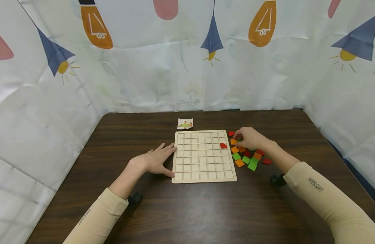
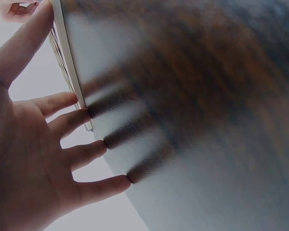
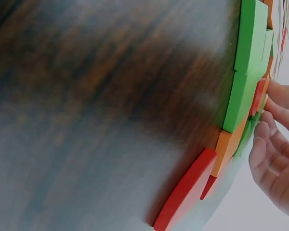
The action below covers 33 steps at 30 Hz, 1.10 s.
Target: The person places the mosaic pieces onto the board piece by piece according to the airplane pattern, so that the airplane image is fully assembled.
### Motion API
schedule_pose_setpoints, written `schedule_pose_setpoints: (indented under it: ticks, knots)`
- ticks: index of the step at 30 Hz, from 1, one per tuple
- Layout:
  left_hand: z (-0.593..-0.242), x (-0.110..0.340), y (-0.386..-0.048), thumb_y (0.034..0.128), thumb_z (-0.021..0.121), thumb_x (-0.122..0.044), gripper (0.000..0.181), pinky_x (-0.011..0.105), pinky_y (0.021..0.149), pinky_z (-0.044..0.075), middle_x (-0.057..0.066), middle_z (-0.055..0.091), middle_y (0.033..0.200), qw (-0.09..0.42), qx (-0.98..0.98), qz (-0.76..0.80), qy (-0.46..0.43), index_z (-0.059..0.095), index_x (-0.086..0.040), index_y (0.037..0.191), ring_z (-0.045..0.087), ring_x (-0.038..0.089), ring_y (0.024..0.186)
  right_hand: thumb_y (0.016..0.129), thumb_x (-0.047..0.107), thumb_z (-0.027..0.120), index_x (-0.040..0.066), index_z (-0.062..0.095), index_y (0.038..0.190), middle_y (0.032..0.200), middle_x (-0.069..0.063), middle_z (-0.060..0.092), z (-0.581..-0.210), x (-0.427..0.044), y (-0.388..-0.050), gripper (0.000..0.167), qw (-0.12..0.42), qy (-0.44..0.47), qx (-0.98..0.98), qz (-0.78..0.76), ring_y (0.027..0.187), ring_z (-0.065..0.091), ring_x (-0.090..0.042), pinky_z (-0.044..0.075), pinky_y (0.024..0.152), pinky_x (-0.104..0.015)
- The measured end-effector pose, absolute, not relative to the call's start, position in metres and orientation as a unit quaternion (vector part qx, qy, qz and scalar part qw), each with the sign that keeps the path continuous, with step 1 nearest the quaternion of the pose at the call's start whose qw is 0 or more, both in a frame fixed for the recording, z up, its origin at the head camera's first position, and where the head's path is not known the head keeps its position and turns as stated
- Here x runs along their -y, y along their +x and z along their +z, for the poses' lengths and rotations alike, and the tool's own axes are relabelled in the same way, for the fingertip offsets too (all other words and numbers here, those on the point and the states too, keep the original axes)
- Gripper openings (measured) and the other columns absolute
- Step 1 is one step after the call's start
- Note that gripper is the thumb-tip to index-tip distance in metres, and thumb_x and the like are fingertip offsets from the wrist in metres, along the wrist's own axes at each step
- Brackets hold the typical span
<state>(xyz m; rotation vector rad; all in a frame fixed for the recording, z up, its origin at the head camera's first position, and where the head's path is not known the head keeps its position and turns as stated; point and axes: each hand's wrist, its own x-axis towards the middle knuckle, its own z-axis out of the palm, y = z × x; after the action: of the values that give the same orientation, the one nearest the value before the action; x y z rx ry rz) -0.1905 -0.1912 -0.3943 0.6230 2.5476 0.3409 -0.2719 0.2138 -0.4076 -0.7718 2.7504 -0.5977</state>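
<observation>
While the left hand (image 1: 154, 162) touches the pale grid board (image 1: 202, 159) on the table (image 1: 193, 206) with fingers spread, the right hand (image 1: 251, 137) reaches into colored tiles (image 1: 253, 164) beside the board's right edge, whether pinching one unclear, a red piece (image 1: 223, 145) on the grid.

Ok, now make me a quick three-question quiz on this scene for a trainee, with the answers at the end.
1. Fill in: the single piece lying on the board is ____ in colour.
2. True or false: the left hand lies in the middle of the board.
3. Which hand is at the loose pieces?
A) left
B) right
C) both

Key:
1. Red.
2. False; it touches the board's left edge.
3. B, the right hand.
</observation>
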Motion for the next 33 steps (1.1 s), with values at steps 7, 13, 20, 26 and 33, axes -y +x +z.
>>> schedule_pose_setpoints:
  ticks: [7, 13, 20, 26, 33]
  knots:
    - [-0.394, 0.191, -0.190, 0.0863, 0.079, -0.056, 0.107, 0.073, 0.113, 0.015, 0.012, 0.009, 0.171, 0.246, -0.934, 0.125, 0.228, 0.022, -0.012, 0.165, 0.004, 0.040, 0.155, 0.093, 0.011, 0.076, 0.001, 0.074, 0.108, 0.103, -0.010, 0.068, -0.411, -0.217, -0.271, 0.017, 0.099, -0.268, -0.938, -0.197, 0.095, 0.064, -0.029, 0.055, 0.085, -0.047]
    - [-0.396, 0.190, -0.191, 0.0865, 0.079, -0.056, 0.107, 0.073, 0.113, 0.016, 0.012, 0.009, 0.171, 0.246, -0.933, 0.122, 0.231, 0.022, -0.012, 0.165, 0.005, 0.041, 0.155, 0.094, 0.012, 0.075, 0.002, 0.072, 0.109, 0.095, -0.005, 0.067, -0.410, -0.218, -0.270, 0.019, 0.100, -0.261, -0.939, -0.201, 0.081, 0.060, -0.021, 0.054, 0.076, -0.041]
    - [-0.396, 0.191, -0.191, 0.0862, 0.079, -0.056, 0.107, 0.073, 0.113, 0.016, 0.012, 0.010, 0.171, 0.245, -0.935, 0.121, 0.228, 0.022, -0.012, 0.165, 0.005, 0.040, 0.155, 0.094, 0.010, 0.075, 0.000, 0.071, 0.110, 0.091, -0.003, 0.069, -0.405, -0.217, -0.269, 0.019, 0.094, -0.267, -0.934, -0.218, 0.077, 0.062, -0.018, 0.056, 0.073, -0.039]
    - [-0.397, 0.192, -0.191, 0.0861, 0.078, -0.057, 0.107, 0.073, 0.113, 0.016, 0.011, 0.010, 0.171, 0.242, -0.935, 0.122, 0.228, 0.022, -0.013, 0.165, 0.005, 0.040, 0.155, 0.093, 0.007, 0.075, -0.002, 0.071, 0.111, 0.093, -0.003, 0.071, -0.402, -0.216, -0.265, 0.020, 0.092, -0.277, -0.925, -0.244, 0.083, 0.065, -0.020, 0.057, 0.077, -0.041]
    - [-0.397, 0.192, -0.192, 0.0859, 0.078, -0.057, 0.107, 0.073, 0.113, 0.016, 0.011, 0.010, 0.171, 0.240, -0.936, 0.121, 0.228, 0.022, -0.014, 0.165, 0.005, 0.040, 0.155, 0.093, 0.005, 0.073, -0.002, 0.071, 0.111, 0.094, -0.002, 0.070, -0.403, -0.211, -0.260, 0.019, 0.102, -0.286, -0.914, -0.269, 0.084, 0.066, -0.020, 0.057, 0.078, -0.041]
